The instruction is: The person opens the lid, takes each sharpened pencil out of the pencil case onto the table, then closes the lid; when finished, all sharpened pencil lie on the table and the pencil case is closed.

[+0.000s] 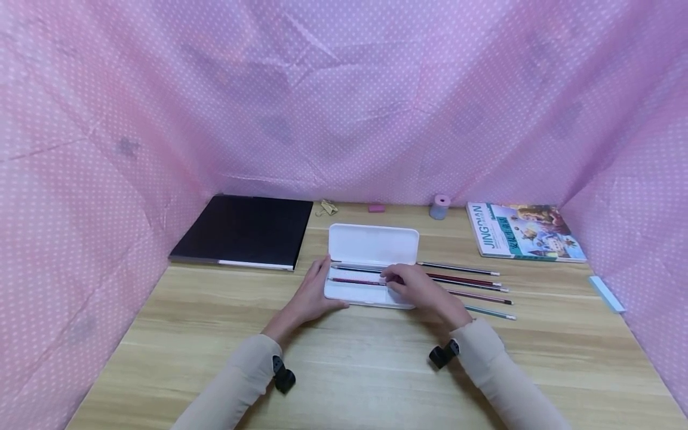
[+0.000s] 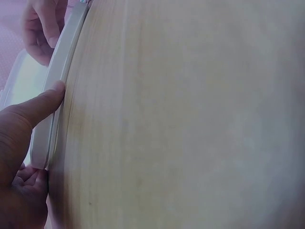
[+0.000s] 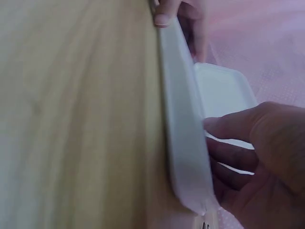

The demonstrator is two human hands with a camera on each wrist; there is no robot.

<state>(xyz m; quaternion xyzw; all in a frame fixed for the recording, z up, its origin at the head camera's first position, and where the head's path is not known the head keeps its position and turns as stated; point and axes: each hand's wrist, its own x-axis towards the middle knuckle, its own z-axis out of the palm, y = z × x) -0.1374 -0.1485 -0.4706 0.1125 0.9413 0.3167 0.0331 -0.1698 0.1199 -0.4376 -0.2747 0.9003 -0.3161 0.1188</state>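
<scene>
A white pencil case lies on the table with its lid raised at the back. My left hand grips its left end; in the left wrist view the thumb lies against the front wall. Inside the case are a dark red pencil and, behind it, a dark pencil. Over the right part of the case, my right hand pinches the dark red pencil near its right end. The curled fingers reach over the rim in the right wrist view, and the pencil's tip there is hidden.
Several pencils lie right of the case, partly behind the right hand. A black folder is at the back left. Along the back stand a binder clip, pink eraser and small cylinder. A magazine and light-blue strip lie right.
</scene>
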